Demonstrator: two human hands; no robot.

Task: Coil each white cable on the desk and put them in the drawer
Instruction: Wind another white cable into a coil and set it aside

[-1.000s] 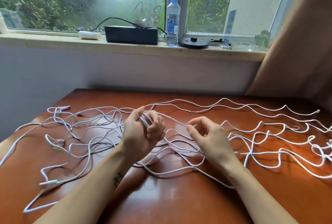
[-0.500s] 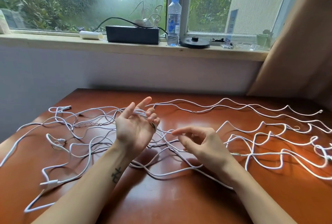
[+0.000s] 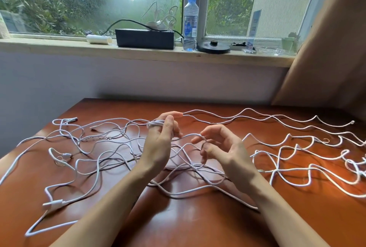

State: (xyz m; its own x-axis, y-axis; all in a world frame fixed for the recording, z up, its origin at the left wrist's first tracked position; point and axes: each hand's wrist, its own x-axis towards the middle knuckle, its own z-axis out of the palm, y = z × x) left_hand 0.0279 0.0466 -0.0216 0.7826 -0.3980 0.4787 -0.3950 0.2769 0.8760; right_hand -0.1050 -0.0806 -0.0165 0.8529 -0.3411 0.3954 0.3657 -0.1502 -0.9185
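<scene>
Two hands work above the desk [image 3: 188, 219]. How many white cables [image 3: 276, 171] lie on it cannot be told, since they cross in one loose tangle from the left edge to the right. Five plug ends [image 3: 53, 204] show among them.

The left hand [image 3: 158, 147] stands on edge over the middle of the tangle. Its fingers and thumb are closed round a small coil [image 3: 155, 123] of several turns wound about the fingers. One strand [image 3: 186, 137] leads from this coil across the gap to the right hand [image 3: 227, 153]. It hooks over that hand's curled index finger, just beside the thumb, while the other fingers hang loosely bent.

On the windowsill [image 3: 59, 45] behind the desk stand one water bottle [image 3: 191, 23], one black box [image 3: 145, 38], one black disc [image 3: 213, 47], one white tube [image 3: 99, 39] and one small plant pot [image 3: 288, 43]. One curtain [image 3: 326, 48] hangs at the right.

Half a second earlier the left hand lay palm up with its fingers spread and the turns resting loose on them; now it has turned on edge and closed again. The right hand was lower, its index finger pointing left; now it is raised and curled, with the strand caught on it. The cables on the desk lie as they did.
</scene>
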